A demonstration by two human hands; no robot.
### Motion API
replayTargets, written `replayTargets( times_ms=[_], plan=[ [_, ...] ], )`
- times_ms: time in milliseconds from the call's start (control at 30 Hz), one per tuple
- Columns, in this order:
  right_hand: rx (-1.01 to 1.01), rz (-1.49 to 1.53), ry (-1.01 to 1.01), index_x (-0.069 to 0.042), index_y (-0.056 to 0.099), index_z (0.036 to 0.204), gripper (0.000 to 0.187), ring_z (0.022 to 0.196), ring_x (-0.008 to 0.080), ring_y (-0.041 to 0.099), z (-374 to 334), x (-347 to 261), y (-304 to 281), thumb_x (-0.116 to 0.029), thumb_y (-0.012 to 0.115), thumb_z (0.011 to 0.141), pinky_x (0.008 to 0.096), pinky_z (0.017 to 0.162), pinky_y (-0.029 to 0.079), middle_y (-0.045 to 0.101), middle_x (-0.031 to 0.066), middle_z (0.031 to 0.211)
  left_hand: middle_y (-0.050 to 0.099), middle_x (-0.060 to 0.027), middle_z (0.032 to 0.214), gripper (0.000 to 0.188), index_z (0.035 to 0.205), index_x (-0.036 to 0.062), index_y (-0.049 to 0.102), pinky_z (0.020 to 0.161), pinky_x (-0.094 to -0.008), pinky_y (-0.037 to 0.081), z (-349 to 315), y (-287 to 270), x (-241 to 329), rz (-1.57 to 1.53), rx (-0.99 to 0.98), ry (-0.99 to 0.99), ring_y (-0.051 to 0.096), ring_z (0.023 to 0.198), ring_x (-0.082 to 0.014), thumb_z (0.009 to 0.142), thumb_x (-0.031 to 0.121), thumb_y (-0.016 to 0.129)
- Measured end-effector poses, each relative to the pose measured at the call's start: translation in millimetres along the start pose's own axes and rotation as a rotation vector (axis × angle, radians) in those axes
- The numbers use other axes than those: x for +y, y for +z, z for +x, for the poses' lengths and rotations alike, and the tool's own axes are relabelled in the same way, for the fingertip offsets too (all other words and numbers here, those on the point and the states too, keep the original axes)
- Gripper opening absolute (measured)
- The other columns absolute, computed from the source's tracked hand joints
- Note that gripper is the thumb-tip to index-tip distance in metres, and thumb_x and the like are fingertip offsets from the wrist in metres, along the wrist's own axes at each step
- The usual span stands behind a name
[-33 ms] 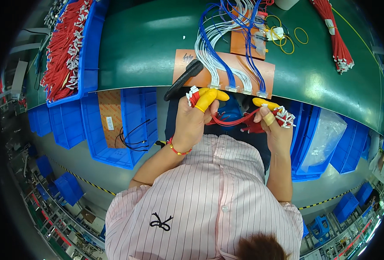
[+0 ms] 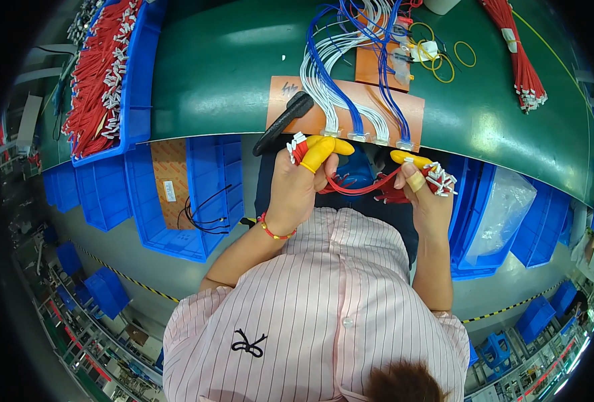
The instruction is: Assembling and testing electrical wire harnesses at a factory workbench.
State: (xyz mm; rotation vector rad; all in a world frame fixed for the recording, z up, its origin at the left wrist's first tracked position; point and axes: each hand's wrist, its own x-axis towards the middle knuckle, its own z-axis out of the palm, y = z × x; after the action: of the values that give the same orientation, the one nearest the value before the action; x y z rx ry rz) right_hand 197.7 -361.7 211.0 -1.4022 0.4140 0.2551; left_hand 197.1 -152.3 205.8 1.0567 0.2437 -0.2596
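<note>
While L hand point(image 2: 294, 193) holds red wires point(image 2: 300, 153), blk bar point(image 2: 283, 123) overlaps brd point(image 2: 414, 108).

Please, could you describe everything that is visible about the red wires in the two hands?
The red wires look thin, flexible and plastic-coated, with small white connectors at their ends. The left hand and the right hand each grip a bunch, the white ends poking out on each hand's outer side. Between the hands, strands sag in a shallow curve in front of the green worktop. Parts are hidden by the grip, so they cannot be counted.
</note>
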Motion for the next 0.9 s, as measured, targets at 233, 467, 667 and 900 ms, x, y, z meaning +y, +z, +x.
replayTargets(
  times_ms=[233, 467, 667, 900],
  plan=[
    [0.029, -0.015, -0.048, 0.0, 0.066, 0.083, 0.017, 0.05, 0.0047, 0.048, 3, -1, 8, -0.016, 0.068, 0.087, 0.0192, 0.043, 0.03, 0.06, 0.002, 0.064, 0.059, -0.004, 0.076, 0.025, 0.109, -0.0062, 0.057, 0.041, -0.0189, 0.019, 4, -9, 8, 0.015, -0.087, -0.041, 0.029, 0.045, 0.0003, 0.097, 0.012, 0.045],
    [0.036, 0.109, -0.029, 0.0, 0.064, 0.081, 0.018, 0.045, 0.0032, 0.037, 2, -1, 15, -0.016, 0.066, 0.089, 0.0199, 0.041, 0.025, 0.059, 0.0025, 0.062, 0.056, -0.0002, 0.072, 0.025, 0.105, -0.0064, 0.06, 0.041, -0.0196, 0.018, 4, -12, 7, 0.023, -0.078, -0.069, 0.027, 0.044, 0.0005, 0.097, 0.013, 0.046],
    [0.063, 0.156, 0.001, -0.001, 0.063, 0.08, 0.015, 0.042, 0.0039, 0.035, 0, -4, 19, -0.014, 0.064, 0.088, 0.0206, 0.041, 0.025, 0.058, 0.0021, 0.061, 0.055, 0.0004, 0.07, 0.027, 0.103, -0.0066, 0.06, 0.041, -0.0203, 0.017, 4, -15, 6, 0.018, -0.105, -0.086, 0.025, 0.044, 0.0005, 0.098, 0.016, 0.047],
    [0.105, 0.373, 0.092, -0.004, 0.058, 0.081, 0.016, 0.041, 0.0047, 0.034, -4, -9, 31, -0.016, 0.061, 0.09, 0.0224, 0.042, 0.027, 0.05, -0.0013, 0.057, 0.053, 0.0013, 0.066, 0.027, 0.103, -0.0064, 0.06, 0.041, -0.0205, 0.016, 3, -12, 6, 0.025, -0.059, -0.096, 0.025, 0.044, 0.0004, 0.098, 0.017, 0.048]
  ],
)
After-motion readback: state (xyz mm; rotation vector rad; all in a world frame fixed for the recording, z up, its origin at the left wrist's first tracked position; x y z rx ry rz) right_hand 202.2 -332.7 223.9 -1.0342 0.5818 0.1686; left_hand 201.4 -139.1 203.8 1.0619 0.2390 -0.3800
